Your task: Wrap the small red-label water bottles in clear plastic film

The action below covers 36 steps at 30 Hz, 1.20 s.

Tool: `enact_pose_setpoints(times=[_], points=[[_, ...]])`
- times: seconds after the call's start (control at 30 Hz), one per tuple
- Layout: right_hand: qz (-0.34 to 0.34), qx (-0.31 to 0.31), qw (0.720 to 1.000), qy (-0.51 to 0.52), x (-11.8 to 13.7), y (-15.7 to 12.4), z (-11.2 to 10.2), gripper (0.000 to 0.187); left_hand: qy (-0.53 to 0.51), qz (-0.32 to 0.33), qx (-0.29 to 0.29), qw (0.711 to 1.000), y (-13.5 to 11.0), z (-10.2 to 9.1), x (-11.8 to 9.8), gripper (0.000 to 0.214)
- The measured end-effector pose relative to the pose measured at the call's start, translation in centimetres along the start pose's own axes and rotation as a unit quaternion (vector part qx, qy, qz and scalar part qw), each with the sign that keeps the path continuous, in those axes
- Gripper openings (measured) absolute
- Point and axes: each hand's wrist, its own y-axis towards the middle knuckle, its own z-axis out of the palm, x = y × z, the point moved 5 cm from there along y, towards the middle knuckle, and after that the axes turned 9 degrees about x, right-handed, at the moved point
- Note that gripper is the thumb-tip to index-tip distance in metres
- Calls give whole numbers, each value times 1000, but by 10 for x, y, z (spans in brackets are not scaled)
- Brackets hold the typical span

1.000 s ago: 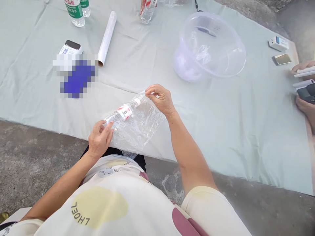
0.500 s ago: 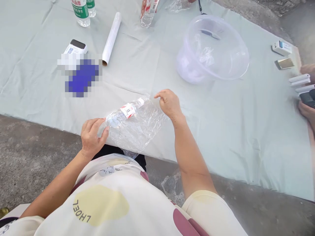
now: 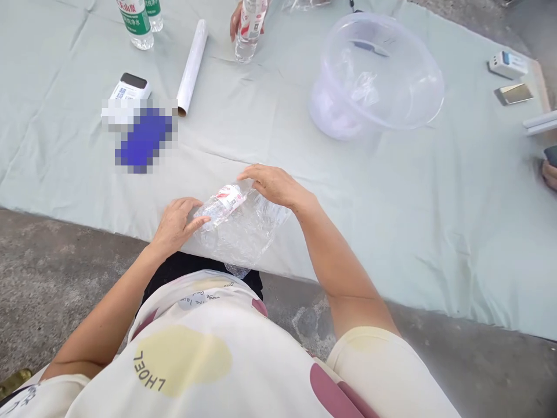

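Note:
A small clear water bottle (image 3: 224, 203) with a red and white label lies on a crumpled sheet of clear plastic wrap (image 3: 246, 229) near the front edge of a pale green cloth (image 3: 391, 191). My left hand (image 3: 176, 223) rests at the bottle's base end, fingers stretched along it. My right hand (image 3: 272, 184) lies over the cap end, fingers extended and pressing down on the bottle and wrap.
A large clear plastic basin (image 3: 376, 75) stands at the back right. A roll of wrap (image 3: 191, 65), a white device (image 3: 129, 88), and green-labelled bottles (image 3: 134, 20) are at the back left. Another person's hand holds a bottle (image 3: 247, 26) at the top. Small devices (image 3: 507, 64) lie far right.
My right hand let go of its pinch near the cap and came down flat over the bottle's cap end. My left hand stretched its fingers along the base. The bottle shifted slightly left.

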Motion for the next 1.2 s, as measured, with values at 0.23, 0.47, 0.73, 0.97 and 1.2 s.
enact_pose_setpoints(times=[0.23,0.47,0.73,0.97,1.2], points=[[31,-39,999,22,-13,-37,16,53,95,105,-95,985,-20,50,-49,20],[2,-96,990,105,-31,-76,20,37,278,278,-102,914,-35,78,-96,10],[47,-225,955,186,-41,-124,43,12,247,450,36,857,-47,123,-138,14],[228,-349,871,262,-46,-145,74,39,175,506,260,804,-51,168,-165,12],[295,-297,862,286,-40,-146,79,41,40,486,414,769,-51,185,-168,16]])
